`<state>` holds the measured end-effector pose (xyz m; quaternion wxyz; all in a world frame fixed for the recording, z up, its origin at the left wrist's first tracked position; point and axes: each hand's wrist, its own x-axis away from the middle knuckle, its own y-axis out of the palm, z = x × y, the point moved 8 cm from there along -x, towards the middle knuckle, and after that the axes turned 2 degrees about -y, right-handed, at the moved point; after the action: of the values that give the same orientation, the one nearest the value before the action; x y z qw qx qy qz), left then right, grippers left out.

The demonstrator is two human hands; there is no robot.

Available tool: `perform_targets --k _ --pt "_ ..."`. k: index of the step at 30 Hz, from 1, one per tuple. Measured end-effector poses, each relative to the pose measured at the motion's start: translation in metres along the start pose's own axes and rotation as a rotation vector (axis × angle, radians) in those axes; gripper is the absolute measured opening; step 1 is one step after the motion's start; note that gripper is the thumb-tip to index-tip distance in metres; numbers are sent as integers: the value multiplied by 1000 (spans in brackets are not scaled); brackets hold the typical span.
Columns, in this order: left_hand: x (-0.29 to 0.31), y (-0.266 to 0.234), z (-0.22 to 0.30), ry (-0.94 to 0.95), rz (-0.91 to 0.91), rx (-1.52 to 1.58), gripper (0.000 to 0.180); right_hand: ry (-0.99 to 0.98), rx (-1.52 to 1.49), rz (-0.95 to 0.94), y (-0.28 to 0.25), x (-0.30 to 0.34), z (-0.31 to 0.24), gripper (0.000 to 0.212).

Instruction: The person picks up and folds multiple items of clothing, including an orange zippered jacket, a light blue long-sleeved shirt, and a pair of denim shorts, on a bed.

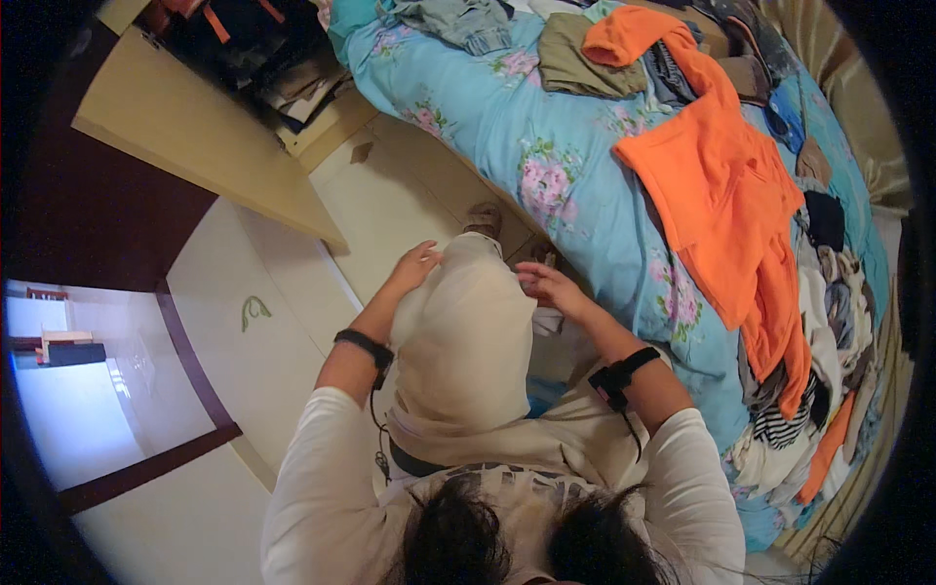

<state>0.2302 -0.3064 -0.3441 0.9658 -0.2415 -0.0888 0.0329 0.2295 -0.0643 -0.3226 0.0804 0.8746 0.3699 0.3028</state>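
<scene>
My left hand [417, 266] rests at the left side of my raised knee [468, 292], which is covered by cream trousers. Its fingers are stretched out and nothing is in them. On the knee's other side, my right hand [552, 290] hangs near the bed's edge, fingers apart and holding nothing. A bright orange long-sleeved top [726, 185] lies spread across the blue flowered bedding [575, 166], to the right of my right hand. Beyond it, an olive-green folded garment [575, 63] and a grey-blue denim piece [463, 24] lie at the bed's far side.
Along the bed's right side runs a heap of mixed clothes [838, 292]. A wooden cupboard door [195, 146] stands ajar at the left, with dark bags [249, 44] inside. Pale floor tiles [380, 185] lie between cupboard and bed. A dark-framed doorway [185, 351] is at lower left.
</scene>
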Motion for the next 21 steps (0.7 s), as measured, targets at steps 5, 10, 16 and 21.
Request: perform_targets --k 5,10,16,21 --pt "-38 46 3 -160 -228 -20 34 113 177 272 -39 -31 5 49" --pt "-33 40 27 -139 -165 -49 33 5 357 194 -23 -78 5 58" --pt "-13 17 31 -197 -98 -210 35 35 450 46 0 -90 -6 40" --pt "-3 22 35 -171 -156 24 36 -742 882 296 -1 -75 -37 26"
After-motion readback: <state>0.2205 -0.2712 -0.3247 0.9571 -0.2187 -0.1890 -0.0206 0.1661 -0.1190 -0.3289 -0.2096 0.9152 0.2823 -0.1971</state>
